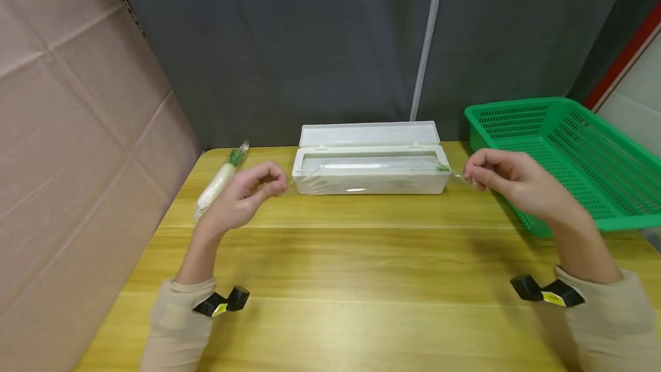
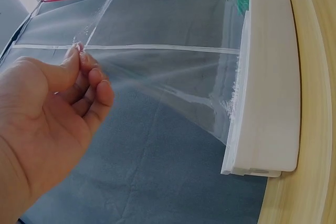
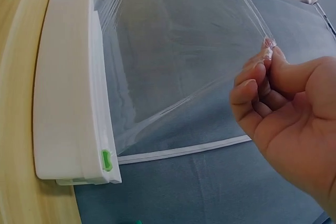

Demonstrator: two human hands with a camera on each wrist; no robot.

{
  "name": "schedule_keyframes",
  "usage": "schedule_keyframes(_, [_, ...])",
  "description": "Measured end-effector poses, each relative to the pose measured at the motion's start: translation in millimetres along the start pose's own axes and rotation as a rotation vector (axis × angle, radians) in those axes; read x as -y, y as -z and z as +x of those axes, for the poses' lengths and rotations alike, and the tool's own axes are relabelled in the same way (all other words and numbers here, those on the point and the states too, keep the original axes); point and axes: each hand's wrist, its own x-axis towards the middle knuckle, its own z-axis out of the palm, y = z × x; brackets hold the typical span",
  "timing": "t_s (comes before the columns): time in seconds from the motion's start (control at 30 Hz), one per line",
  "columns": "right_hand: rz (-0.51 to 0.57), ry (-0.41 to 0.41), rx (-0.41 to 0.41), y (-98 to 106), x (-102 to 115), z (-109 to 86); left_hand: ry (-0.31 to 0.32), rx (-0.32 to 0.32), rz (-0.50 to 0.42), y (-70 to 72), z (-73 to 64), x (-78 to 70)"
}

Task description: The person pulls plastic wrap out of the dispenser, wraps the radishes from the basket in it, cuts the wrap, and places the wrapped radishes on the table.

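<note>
A clear sheet of cling film (image 2: 173, 72) stretches out of a white cling film dispenser box (image 1: 372, 183), whose lid (image 1: 369, 134) stands raised at the back. My left hand (image 1: 242, 195) pinches one corner of the sheet between thumb and forefinger, left of the box. At the other corner, my right hand (image 1: 524, 181) pinches the film (image 3: 163, 51) the same way, right of the box. Between the hands the film is pulled taut, its far side still at the box. A small green slider (image 3: 106, 160) sits at the right end of the box's edge.
On the left of the wooden table (image 1: 372, 280) lies a white radish (image 1: 216, 189) with a green top, wrapped in clear film. A green plastic basket (image 1: 614, 225) stands at the right, just beyond my right hand. A grey curtain (image 1: 289, 50) hangs behind.
</note>
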Motion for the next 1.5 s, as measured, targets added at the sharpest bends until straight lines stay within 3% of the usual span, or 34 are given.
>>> schedule_keyframes(0.3, [-0.031, -0.019, 0.158, -4, -8, -4.2, 0.100, 0.155, 0.011, 3.6, -6.8, 0.8])
schedule_keyframes(0.73, [0.049, -0.008, 0.365, -14, -17, -6.6, 0.242, 0.346, 0.026, 1.5, -10.3, 4.6])
schedule_keyframes(1.1, [0.076, 0.034, 0.362, -23, -19, -2.7, 0.316, 0.417, 0.031, -3.2, -10.2, 4.2])
schedule_keyframes(1.27, [0.093, 0.027, 0.349, -28, -19, -0.2, 0.320, 0.435, 0.038, -3.6, -10.3, 4.9])
schedule_keyframes(1.5, [0.119, -0.007, 0.447, -39, -26, -0.7, 0.327, 0.487, 0.033, -6.8, -12.0, 11.1])
